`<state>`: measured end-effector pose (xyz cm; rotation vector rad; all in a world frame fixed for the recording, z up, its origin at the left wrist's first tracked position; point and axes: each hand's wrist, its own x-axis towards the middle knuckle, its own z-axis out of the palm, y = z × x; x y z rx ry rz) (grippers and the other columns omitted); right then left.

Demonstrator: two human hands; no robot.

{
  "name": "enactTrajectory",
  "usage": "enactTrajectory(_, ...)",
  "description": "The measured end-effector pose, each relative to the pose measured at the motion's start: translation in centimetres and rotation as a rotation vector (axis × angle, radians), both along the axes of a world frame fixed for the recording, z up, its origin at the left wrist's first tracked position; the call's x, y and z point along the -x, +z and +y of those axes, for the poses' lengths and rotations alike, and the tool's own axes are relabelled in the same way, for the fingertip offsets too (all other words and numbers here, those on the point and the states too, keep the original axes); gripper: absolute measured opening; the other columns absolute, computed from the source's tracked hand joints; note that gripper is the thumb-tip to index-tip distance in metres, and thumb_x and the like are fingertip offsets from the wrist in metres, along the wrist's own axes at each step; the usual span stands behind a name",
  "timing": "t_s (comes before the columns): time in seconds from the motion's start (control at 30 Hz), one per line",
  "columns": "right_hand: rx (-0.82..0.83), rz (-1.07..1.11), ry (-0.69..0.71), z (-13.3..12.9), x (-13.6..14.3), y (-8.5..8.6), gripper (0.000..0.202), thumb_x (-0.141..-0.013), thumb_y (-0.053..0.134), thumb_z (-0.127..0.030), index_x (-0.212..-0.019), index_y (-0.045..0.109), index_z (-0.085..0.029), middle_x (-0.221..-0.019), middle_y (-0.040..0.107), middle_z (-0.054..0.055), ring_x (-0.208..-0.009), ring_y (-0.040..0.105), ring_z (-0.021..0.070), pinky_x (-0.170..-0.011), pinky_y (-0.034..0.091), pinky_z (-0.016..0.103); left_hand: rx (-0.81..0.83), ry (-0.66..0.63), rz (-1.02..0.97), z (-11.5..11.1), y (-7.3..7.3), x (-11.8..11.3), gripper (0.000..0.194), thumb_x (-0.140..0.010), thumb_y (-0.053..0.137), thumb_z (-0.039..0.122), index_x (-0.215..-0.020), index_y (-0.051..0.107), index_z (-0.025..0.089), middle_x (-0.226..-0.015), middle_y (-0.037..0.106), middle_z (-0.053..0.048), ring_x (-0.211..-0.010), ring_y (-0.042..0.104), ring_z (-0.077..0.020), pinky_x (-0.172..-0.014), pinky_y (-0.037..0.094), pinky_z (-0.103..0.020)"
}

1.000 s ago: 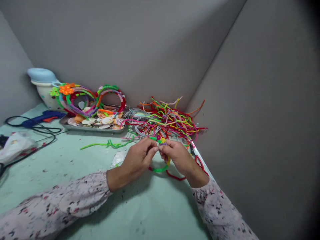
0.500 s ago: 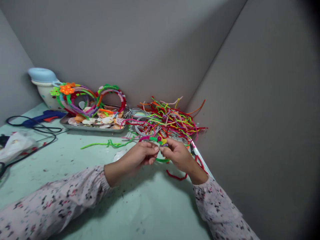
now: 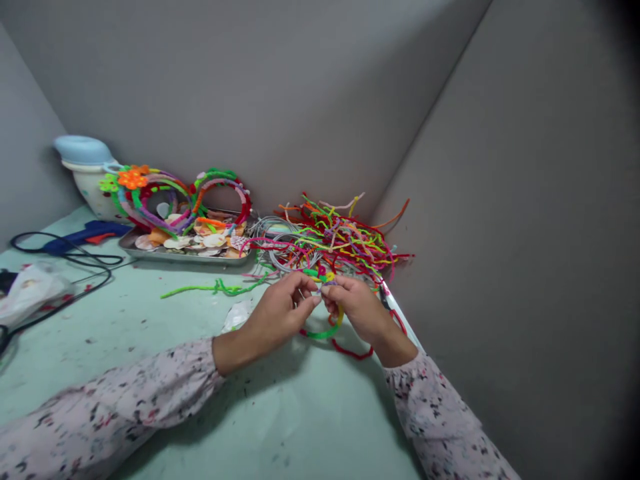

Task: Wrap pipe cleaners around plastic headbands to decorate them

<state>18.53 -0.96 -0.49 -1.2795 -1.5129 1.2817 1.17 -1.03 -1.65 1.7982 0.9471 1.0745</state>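
Note:
Between my hands hangs a headband [image 3: 320,333] wrapped in green, yellow and magenta pipe cleaner, with small coloured curls at its top. My right hand [image 3: 357,303] pinches it at the yellow and purple pipe-cleaner bits. My left hand [image 3: 283,307] is at the headband's other side, thumb and forefinger curled close to the purple bit; its fingers partly hide what they grip. A red pipe cleaner [image 3: 353,353] lies on the table just below my right hand. Beside my left wrist is a small white packet [image 3: 237,313].
Behind my hands lies a tangled heap of pipe cleaners [image 3: 345,230] with grey wire loops. Left of it, finished headbands [image 3: 223,177] lean over a metal tray [image 3: 185,259] of shells. A blue glue gun [image 3: 75,240], black cable [image 3: 107,267] and blue-lidded bin [image 3: 85,150] stand farther left.
The headband has tilted, so its lower green and yellow arc shows more below my hands. My left fingers have lifted and spread slightly; my right hand keeps its pinch.

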Motion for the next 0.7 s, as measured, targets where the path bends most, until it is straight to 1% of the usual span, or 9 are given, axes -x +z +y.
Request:
enactTrajectory(0.07, 0.043, 0.064, 0.018, 0.0, 0.1, -0.3, 0.020, -0.079, 0.057, -0.031, -0.063, 0.053, -0.019, -0.059, 0.052, -0.003, -0.052, 0.046, 0.0105, -0.052, 0.037, 0.025, -0.230, 0.082, 0.132, -0.1, -0.3, 0.1, 0.010, -0.084, 0.055, 0.021, -0.093, 0.057, 0.017, -0.081, 0.056, -0.002, -0.071, 0.051, -0.0136, -0.064, 0.040, -0.026)
enactTrajectory(0.13, 0.076, 0.118, 0.034, -0.1, 0.2, -0.4, 0.019, -0.078, 0.058, -0.030, -0.064, 0.054, -0.019, -0.060, 0.052, -0.003, -0.052, 0.046, 0.0102, -0.052, 0.036, 0.025, -0.366, 0.102, 0.210, -0.2, -0.6, 0.2, 0.008, -0.086, 0.052, 0.018, -0.093, 0.057, 0.017, -0.082, 0.056, -0.003, -0.073, 0.052, -0.0144, -0.066, 0.041, -0.027)
enactTrajectory(0.23, 0.094, 0.153, 0.046, -0.3, 0.3, -0.3, 0.018, -0.078, 0.059, -0.029, -0.064, 0.054, -0.018, -0.061, 0.052, -0.003, -0.053, 0.046, 0.0098, -0.052, 0.036, 0.024, -0.468, 0.100, 0.268, -0.1, -0.9, 0.3, 0.007, -0.088, 0.049, 0.018, -0.092, 0.055, 0.018, -0.082, 0.057, -0.003, -0.072, 0.052, -0.0145, -0.065, 0.041, -0.026)
enactTrajectory(0.4, 0.122, 0.135, 0.084, -0.3, 0.2, -0.1, 0.016, -0.078, 0.058, -0.030, -0.066, 0.056, -0.018, -0.060, 0.052, -0.003, -0.053, 0.046, 0.0101, -0.053, 0.037, 0.024, -0.575, 0.085, 0.319, 0.1, -1.3, 0.6, 0.010, -0.091, 0.046, 0.019, -0.092, 0.056, 0.019, -0.085, 0.060, -0.004, -0.077, 0.054, -0.0153, -0.068, 0.042, -0.027)
enactTrajectory(0.47, 0.107, 0.112, 0.087, -0.3, 0.1, -0.2, 0.017, -0.078, 0.058, -0.031, -0.066, 0.055, -0.019, -0.060, 0.052, -0.003, -0.053, 0.046, 0.0103, -0.054, 0.037, 0.024, -0.568, 0.079, 0.302, 0.1, -1.3, 0.6, 0.010, -0.091, 0.046, 0.019, -0.091, 0.056, 0.019, -0.084, 0.060, -0.004, -0.076, 0.053, -0.0152, -0.067, 0.042, -0.027)
enactTrajectory(0.53, 0.069, 0.074, 0.077, -0.2, 0.0, -0.3, 0.019, -0.078, 0.057, -0.031, -0.064, 0.055, -0.019, -0.059, 0.052, -0.003, -0.053, 0.046, 0.0103, -0.053, 0.037, 0.024, -0.516, 0.072, 0.258, 0.1, -1.1, 0.5, 0.011, -0.091, 0.046, 0.020, -0.089, 0.056, 0.019, -0.081, 0.059, -0.003, -0.073, 0.052, -0.0144, -0.067, 0.041, -0.026)
enactTrajectory(0.6, 0.028, 0.034, 0.069, -0.2, 0.0, -0.2, 0.020, -0.079, 0.057, -0.031, -0.063, 0.054, -0.019, -0.058, 0.053, -0.003, -0.053, 0.047, 0.0105, -0.053, 0.037, 0.024, -0.428, 0.073, 0.204, 0.0, -0.7, 0.5, 0.011, -0.090, 0.048, 0.021, -0.085, 0.057, 0.018, -0.079, 0.058, -0.002, -0.072, 0.051, -0.0137, -0.066, 0.041, -0.026)
enactTrajectory(0.7, -0.013, -0.014, 0.078, -0.3, 0.0, 0.1, 0.019, -0.079, 0.057, -0.030, -0.064, 0.054, -0.019, -0.058, 0.053, -0.003, -0.052, 0.049, 0.0105, -0.053, 0.038, 0.025, -0.235, 0.059, 0.121, -0.2, -0.1, 0.3, 0.011, -0.087, 0.051, 0.022, -0.080, 0.058, 0.017, -0.074, 0.056, 0.000, -0.070, 0.050, -0.0129, -0.065, 0.039, -0.025)
